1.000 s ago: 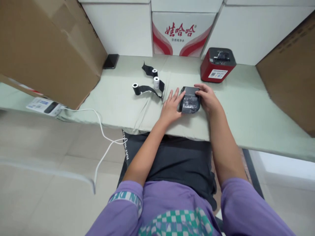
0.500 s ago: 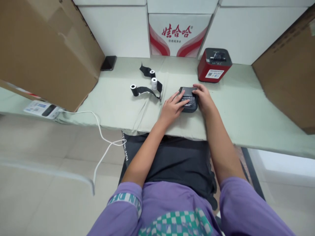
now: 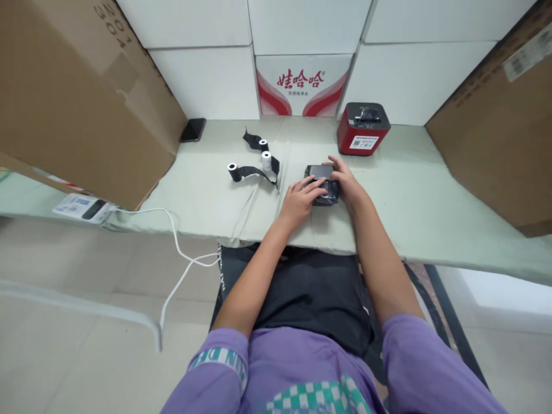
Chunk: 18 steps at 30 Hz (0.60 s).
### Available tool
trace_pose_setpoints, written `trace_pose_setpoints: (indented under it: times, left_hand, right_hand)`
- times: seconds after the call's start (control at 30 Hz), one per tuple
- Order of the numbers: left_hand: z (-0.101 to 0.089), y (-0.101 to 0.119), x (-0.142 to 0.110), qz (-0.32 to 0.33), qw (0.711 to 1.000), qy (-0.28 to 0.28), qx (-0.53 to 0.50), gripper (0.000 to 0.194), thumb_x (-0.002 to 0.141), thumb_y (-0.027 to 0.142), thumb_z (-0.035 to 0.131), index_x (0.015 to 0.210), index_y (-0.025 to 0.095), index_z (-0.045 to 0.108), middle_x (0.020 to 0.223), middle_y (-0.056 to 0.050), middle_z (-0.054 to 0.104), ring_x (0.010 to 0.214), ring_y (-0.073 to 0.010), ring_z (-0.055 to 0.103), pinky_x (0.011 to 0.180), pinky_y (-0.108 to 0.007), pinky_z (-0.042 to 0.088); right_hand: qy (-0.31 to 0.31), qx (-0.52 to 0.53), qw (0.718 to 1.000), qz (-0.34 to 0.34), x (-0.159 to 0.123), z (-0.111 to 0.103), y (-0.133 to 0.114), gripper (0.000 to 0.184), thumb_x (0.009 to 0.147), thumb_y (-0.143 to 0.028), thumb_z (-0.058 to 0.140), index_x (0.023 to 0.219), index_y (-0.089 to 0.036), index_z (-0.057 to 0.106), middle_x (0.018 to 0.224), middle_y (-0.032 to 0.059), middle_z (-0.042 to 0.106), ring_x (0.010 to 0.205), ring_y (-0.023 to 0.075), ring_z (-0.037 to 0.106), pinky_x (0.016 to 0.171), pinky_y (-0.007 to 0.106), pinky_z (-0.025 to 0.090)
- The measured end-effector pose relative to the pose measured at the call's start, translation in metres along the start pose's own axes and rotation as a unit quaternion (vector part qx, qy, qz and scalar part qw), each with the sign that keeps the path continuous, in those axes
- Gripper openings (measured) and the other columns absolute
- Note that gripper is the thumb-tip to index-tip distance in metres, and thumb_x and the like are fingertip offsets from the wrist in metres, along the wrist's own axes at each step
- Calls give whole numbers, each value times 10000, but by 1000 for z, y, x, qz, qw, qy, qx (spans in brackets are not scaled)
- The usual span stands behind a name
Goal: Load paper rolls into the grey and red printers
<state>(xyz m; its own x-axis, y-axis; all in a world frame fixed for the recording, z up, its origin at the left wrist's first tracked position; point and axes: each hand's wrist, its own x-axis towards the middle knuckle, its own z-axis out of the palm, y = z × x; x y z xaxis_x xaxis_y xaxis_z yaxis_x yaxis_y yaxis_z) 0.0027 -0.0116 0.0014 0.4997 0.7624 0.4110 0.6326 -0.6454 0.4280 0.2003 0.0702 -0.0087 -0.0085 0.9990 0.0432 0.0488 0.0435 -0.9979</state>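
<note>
A small dark portable receipt printer (image 3: 330,199) lies on the cloth-covered table, clear film showing on its front part. My left hand (image 3: 299,202) grips it from the left, with the fingers across its top. At its right side my right hand (image 3: 347,183) holds it, thumb on the top and index finger at the far edge. To the left are three small paper rolls: a black one (image 3: 234,172) with a loose black strip, a white one (image 3: 266,161), and another black one (image 3: 263,146) at the back. The fingers partly hide the printer's top.
A red box-shaped device (image 3: 357,141) stands at the back right, and a black phone (image 3: 192,130) lies at the back left. Cardboard boxes (image 3: 99,103) flank the table. White cartons (image 3: 198,80) line the back. A white cable (image 3: 175,230) hangs off the front left edge.
The camera view has tilted up a little, so things sit lower in the picture. My left fingers have drawn closer together on the printer. The rolls stay where they were.
</note>
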Motion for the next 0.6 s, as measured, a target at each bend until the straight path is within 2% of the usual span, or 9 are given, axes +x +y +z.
trace_pose_setpoints:
  times: [0.1,0.23,0.43,0.6]
  left_hand:
    - [2,-2,0,14,1000,9,-13,466,985,80,382,1268,281,693,1557,-40,570,1530,-232,413,1188,-468,405]
    - [3,-5,1,29,999,19,-29,465,979,70,375,1261,251,697,1536,-74,589,1537,-230,412,1174,-449,434]
    - [4,-4,-1,30,999,16,-14,463,995,86,366,1287,246,688,1557,-85,565,1558,-245,376,1155,-466,438]
    - [4,-3,-2,29,999,14,17,457,1001,108,392,1316,277,676,1609,-48,507,1582,-253,320,1176,-479,404]
  right_hand:
    - [-40,9,999,22,-5,-1,-8,767,502,-191,545,1257,-299,631,1405,9,629,1362,307,531,1169,472,456]
    - [-65,48,996,38,-12,-5,-20,719,480,-164,533,1177,-261,679,1343,21,664,1338,316,551,1198,473,423]
    - [-94,44,994,16,-19,-10,-28,646,525,-132,596,1152,-255,690,1259,32,707,1297,287,579,1170,454,444]
    - [-86,37,996,13,-19,-11,-26,624,556,-164,603,1166,-253,701,1246,36,717,1251,284,604,1132,461,475]
